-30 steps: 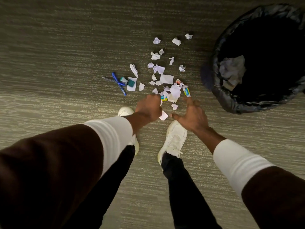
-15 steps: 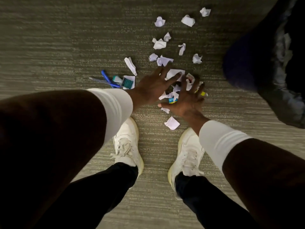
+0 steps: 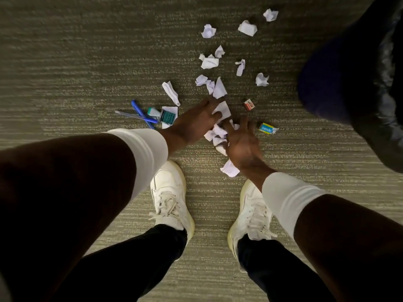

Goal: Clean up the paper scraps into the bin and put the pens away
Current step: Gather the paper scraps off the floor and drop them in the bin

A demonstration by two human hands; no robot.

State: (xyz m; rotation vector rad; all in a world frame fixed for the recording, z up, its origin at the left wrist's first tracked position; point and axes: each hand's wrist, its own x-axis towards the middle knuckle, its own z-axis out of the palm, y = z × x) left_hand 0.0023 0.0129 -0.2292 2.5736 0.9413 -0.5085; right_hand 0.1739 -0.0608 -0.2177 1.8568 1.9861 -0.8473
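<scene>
Both hands spread flat, raking scraps on carpet: left hand and right hand grip nothing yet. Paper's light, crushable; I'd scoop w/ cupped palms. Pens lie left, bin right.

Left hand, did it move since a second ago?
Yes. The left hand went forward. It was nearer the person than the blue pens; now it is level with them, spread on the paper scraps.
</scene>
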